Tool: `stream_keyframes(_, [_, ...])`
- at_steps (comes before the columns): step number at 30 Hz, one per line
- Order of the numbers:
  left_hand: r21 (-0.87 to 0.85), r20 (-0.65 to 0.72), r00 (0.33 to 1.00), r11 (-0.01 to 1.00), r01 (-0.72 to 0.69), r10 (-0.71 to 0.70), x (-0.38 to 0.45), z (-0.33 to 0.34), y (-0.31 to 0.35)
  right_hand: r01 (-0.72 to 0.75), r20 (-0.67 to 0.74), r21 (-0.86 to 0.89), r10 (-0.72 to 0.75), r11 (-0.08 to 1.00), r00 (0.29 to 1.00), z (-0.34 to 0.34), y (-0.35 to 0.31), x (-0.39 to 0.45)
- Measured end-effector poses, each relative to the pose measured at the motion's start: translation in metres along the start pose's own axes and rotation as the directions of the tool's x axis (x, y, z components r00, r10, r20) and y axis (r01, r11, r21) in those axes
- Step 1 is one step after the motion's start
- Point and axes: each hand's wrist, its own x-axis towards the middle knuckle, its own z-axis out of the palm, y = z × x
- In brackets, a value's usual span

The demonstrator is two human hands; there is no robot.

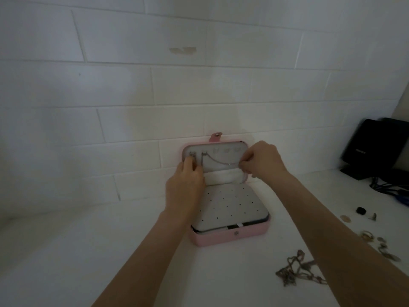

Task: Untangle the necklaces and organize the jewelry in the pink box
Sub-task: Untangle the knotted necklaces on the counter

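Nearest, on the white surface [88, 251] to the right: a tangled clump of chains [294, 269], not yet sorted. It looks light, limp and snag-prone, so best lifted by one loose strand or a clasp, not grabbed as a wad (pulling hard would likely tighten the knots). Just beyond it, a scatter of small pieces [380, 244], rings or earrings by the look, too small to tell exactly; tiny, prob. slippery, fingertip pinch only.

Mid: the pink box [230, 237] sits open w/ its lid leaning toward the tiled wall [199, 85]. The base is covered by a grey perforated panel [232, 207], nothing pinned in the holes as far as I can see.

Further: the lid interior [221, 161] has a row of hooks along the top. One thin silver necklace [219, 162] hangs from a hook at left and drapes across to the right. The left hand [184, 185] rests at the lid's left edge, fingers curled by the hanging strands; whether they're actually pinching one, can't tell. The right hand [263, 161] pinches the chain's free end w/ thumb and forefinger, other fingers tucked.

Far right: a dark device w/ cables [376, 149].
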Motion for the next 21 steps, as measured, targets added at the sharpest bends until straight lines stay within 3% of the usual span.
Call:
stream_keyframes(4, [-0.151, 0.033, 0.999, 0.988, 0.031, -0.026, -0.001, 0.000, -0.001, -0.026, -0.001, 0.505, 0.031, 0.863, 1.000, -0.002, -0.026, -0.002])
stream_keyframes(8, [-0.247, 0.053, 0.998, 0.967, 0.058, -0.047, -0.001, 0.004, -0.009, -0.020, 0.011, 0.662, 0.018, 0.749, 1.000, 0.009, -0.050, 0.003])
stream_keyframes(11, [-0.317, 0.103, 0.993, 0.945, 0.085, -0.055, -0.001, 0.001, -0.011, -0.027, 0.040, 0.683, 0.000, 0.730, 0.999, 0.017, -0.057, 0.007])
stream_keyframes(16, [-0.373, 0.125, 0.991, 0.922, 0.099, -0.056, 0.001, -0.001, -0.011, 0.036, 0.115, 0.435, -0.095, 0.900, 0.989, 0.029, -0.046, 0.006])
stream_keyframes(19, [-0.379, 0.115, 0.992, 0.921, 0.092, -0.051, 0.001, -0.001, -0.008, -0.032, 0.219, 0.442, -0.073, 0.897, 0.973, 0.035, -0.036, 0.001])
stream_keyframes(21, [-0.389, 0.078, 0.996, 0.918, 0.080, -0.054, -0.001, -0.001, -0.007, 0.001, 0.212, 0.423, -0.100, 0.906, 0.972, 0.037, -0.031, 0.000])
